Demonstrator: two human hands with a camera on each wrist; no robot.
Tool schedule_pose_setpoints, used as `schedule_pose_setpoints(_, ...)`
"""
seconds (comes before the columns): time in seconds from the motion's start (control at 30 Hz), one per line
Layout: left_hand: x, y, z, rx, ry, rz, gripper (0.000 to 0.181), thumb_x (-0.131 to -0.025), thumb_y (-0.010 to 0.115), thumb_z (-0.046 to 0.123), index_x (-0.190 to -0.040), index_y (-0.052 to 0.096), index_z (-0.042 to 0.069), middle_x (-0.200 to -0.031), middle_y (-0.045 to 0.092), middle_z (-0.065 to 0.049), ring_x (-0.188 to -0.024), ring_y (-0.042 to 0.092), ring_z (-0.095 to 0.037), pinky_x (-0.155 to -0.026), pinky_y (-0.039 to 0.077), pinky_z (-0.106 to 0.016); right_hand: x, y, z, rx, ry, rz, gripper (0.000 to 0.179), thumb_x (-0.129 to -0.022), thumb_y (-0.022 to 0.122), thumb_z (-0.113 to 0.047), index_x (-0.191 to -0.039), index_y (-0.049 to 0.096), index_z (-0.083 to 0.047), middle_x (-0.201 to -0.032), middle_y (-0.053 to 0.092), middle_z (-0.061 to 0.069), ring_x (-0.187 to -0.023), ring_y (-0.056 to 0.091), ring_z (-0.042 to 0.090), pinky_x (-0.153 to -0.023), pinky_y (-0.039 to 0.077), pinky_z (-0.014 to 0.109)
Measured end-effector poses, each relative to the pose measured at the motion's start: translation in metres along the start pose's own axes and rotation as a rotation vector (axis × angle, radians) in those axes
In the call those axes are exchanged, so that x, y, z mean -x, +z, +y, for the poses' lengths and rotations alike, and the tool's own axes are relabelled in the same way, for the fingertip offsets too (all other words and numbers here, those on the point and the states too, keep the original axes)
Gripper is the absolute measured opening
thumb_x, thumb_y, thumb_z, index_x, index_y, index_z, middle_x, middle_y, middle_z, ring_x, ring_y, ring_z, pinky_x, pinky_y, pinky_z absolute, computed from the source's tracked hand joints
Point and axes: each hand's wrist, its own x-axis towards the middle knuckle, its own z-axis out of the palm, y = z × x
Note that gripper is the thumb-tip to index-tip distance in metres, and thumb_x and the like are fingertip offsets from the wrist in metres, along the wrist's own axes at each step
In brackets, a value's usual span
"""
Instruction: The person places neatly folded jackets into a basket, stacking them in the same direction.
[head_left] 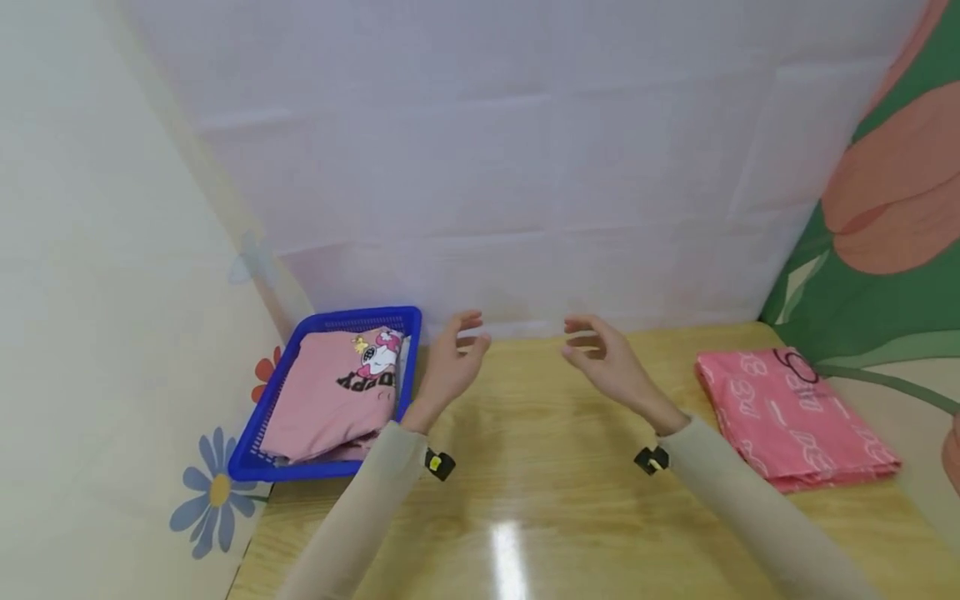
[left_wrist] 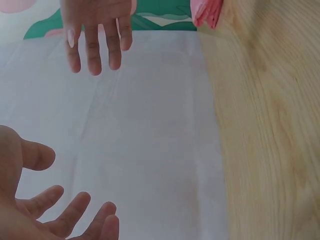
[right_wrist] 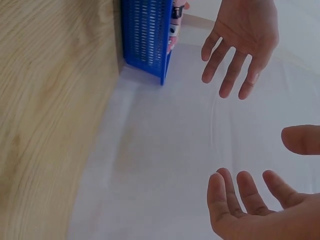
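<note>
Holding nothing in the left hand or the right hand; poised above the table with fingers loosely curved and spread apart. On the table to the right, find the folded pink cloth: probably light, soft and floppy, best scooped from beneath at 2 corners. Slightly farther, left, find the printed garment inside the blue basket: likely limp and hard to damage, best pinched through all layers at a folded edge. Beyond, see the white sheet.
</note>
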Motion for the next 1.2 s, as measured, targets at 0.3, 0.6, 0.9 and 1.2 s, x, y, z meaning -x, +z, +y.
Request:
schedule_pose_setpoints(0.3,0.002,0.039,-0.002,0.04,0.011,-0.015,0.048,-0.104,0.067,0.02,-0.151,0.056,0.016,-0.146,0.064,-0.012,-0.122,0.069,-0.035,-0.099,0.06,-0.051,0.017,-0.029,0.018,0.066,0.032,0.058,0.049,-0.108,0.064,-0.014,-0.152,0.049,-0.001,-0.147,0.057,0.024,-0.133,0.059,0.049,-0.11,0.052,0.061)
schedule_pose_setpoints(0.6,0.007,0.075,-0.004,0.092,-0.019,-0.113,0.049,-0.107,0.065,0.026,-0.154,0.052,0.02,-0.151,0.06,-0.01,-0.127,0.065,-0.035,-0.101,0.059,-0.051,0.028,-0.054,0.026,0.08,0.061,0.114,0.053,-0.107,0.066,-0.014,-0.154,0.047,-0.001,-0.15,0.055,0.024,-0.136,0.058,0.046,-0.113,0.05,0.061)
schedule_pose_setpoints(0.9,0.026,0.115,-0.006,0.114,-0.059,-0.155,0.052,-0.106,0.066,0.028,-0.155,0.051,0.022,-0.152,0.059,-0.008,-0.128,0.064,-0.035,-0.104,0.057,-0.05,0.044,-0.077,0.038,0.133,0.053,0.191,0.051,-0.106,0.066,-0.012,-0.153,0.049,-0.001,-0.147,0.057,0.026,-0.131,0.06,0.046,-0.099,0.051,0.015)
schedule_pose_setpoints(1.2,0.036,0.157,0.003,0.166,-0.042,-0.206,0.052,-0.108,0.064,0.03,-0.157,0.049,0.023,-0.155,0.056,-0.007,-0.133,0.061,-0.04,-0.108,0.054,-0.054,0.052,-0.112,0.049,0.197,0.144,0.244,0.055,-0.11,0.061,-0.027,-0.16,0.045,-0.008,-0.156,0.051,0.024,-0.14,0.053,0.047,-0.112,0.05,0.058)
